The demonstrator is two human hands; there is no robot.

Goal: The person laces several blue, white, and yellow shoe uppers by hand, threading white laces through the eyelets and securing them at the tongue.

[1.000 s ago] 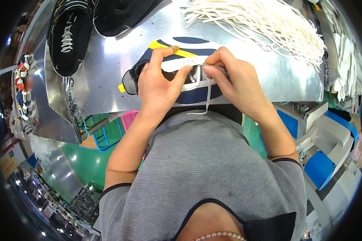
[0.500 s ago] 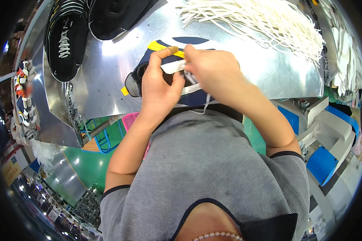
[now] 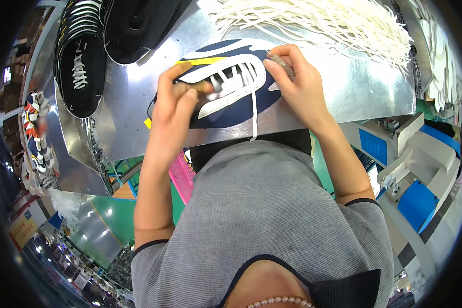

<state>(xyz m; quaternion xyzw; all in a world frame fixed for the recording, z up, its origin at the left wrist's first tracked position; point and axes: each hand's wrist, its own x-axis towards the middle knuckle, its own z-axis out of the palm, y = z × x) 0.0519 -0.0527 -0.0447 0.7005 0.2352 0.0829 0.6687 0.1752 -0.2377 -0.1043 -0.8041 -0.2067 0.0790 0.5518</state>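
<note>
A navy shoe upper (image 3: 228, 117) with white trim and a yellow strip lies on the metal table in front of me, its toe end pointing right. White lace (image 3: 254, 115) is threaded across the toe end of its opening, and one loose end hangs over the table's near edge. My left hand (image 3: 170, 110) grips the upper at the opening's heel end, some fingers reaching into it and slightly blurred. At the toe end, my right hand (image 3: 302, 84) pinches the upper's edge between thumb and fingers.
A heap of white laces (image 3: 313, 25) covers the back right of the table. Stacked black shoe uppers (image 3: 79, 66) lie at the back left. Below the near edge is a pink basket (image 3: 180, 177); a grey and blue machine (image 3: 416, 205) stands at right.
My hands, close together over the opening before, have moved apart, left toward the heel and right to the toe. The upper now lies flatter, its laced opening in plain view.
</note>
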